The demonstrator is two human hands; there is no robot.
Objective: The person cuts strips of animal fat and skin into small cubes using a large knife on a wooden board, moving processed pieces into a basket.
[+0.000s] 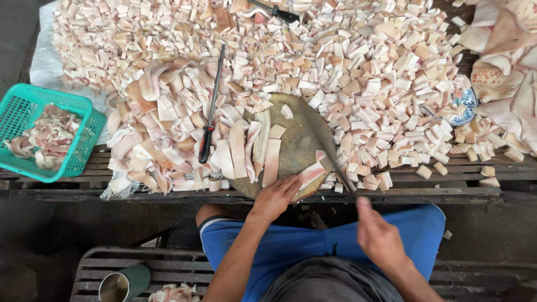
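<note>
My left hand point(276, 197) rests on the near edge of a round wooden chopping board point(296, 146), its fingers pressing a pale strip of pork fat point(311, 174). My right hand point(378, 235) grips the handle of a knife point(331, 154), whose blurred blade reaches across the board to the strip's far end. Several long fat strips point(253, 146) lie on the left half of the board. A huge heap of cut fat cubes point(358, 72) covers the table beyond.
A sharpening steel point(211, 114) lies on uncut slabs to the left. A teal basket point(47, 133) with scraps stands far left. A second knife's handle point(282, 13) shows at the top. Below me is a slatted bench with a metal cup point(114, 287).
</note>
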